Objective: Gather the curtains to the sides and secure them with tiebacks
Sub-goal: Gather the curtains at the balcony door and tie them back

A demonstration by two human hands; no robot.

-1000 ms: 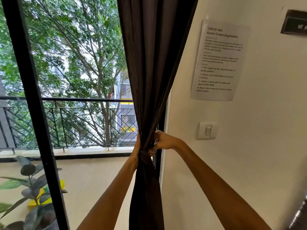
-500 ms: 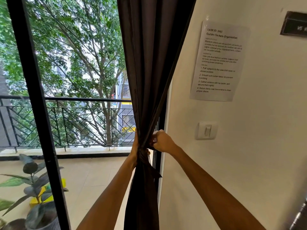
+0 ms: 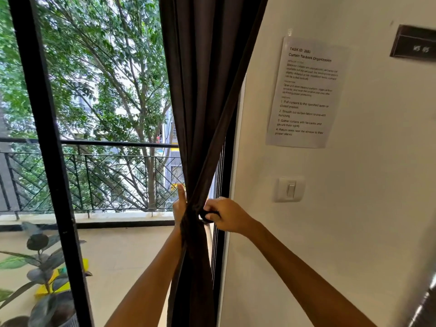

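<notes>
Right hand point(image 3: 226, 214) at frame centre closed on dark tieback point(image 3: 207, 214), left hand point(image 3: 180, 206) pinching gathered curtain point(image 3: 207, 102); best cinched snug, 1 firm pull.

We can read the white printed paper sheet point(image 3: 306, 92) taped to the wall: "TASK ID 2683", "Curtain Tie-back Organization", then numbered steps 1 to 4; smaller print's too blurry.

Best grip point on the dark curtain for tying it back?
Grip the curtain at its pinched waist, where the folds converge narrowest. Come from both sides: left hand on the window side, right hand on the wall side, pulling the tieback around.
</notes>
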